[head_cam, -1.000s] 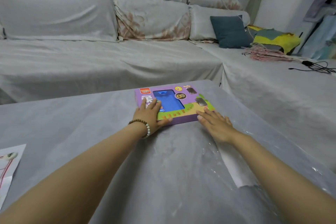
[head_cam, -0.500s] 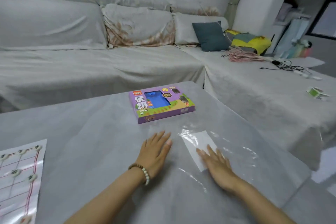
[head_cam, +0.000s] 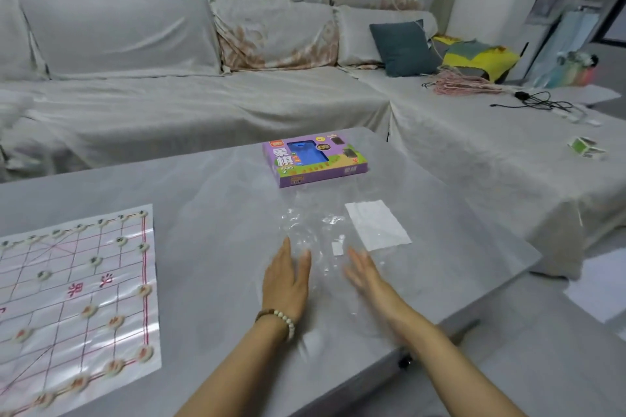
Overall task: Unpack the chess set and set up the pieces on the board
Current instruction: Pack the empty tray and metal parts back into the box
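While its palm faces down, left hand (head_cam: 286, 281) flat, right hand (head_cam: 364, 276) blurred alongside, each grip apart

**Surroundings: Furniture and Loose Items**

A grey-covered table (head_cam: 210, 186) is standing in the foreground. A clear plastic film (head_cam: 318, 223) is lying crumpled on its near right part, with a white paper slip (head_cam: 376, 225) lying flat at the film's right side. A pale sheet is draping the corner sofa (head_cam: 169, 105) behind the table. A floral back cushion (head_cam: 274, 34) is leaning against the sofa back, and a teal cushion (head_cam: 403, 47) is standing in the corner. A yellow and green blanket (head_cam: 481, 56) is lying just right of it, with a coil of pink cord (head_cam: 460, 85) in front. A black cable (head_cam: 538, 101) is trailing across the right seat, and a small green and white carton (head_cam: 584, 146) is resting nearer.
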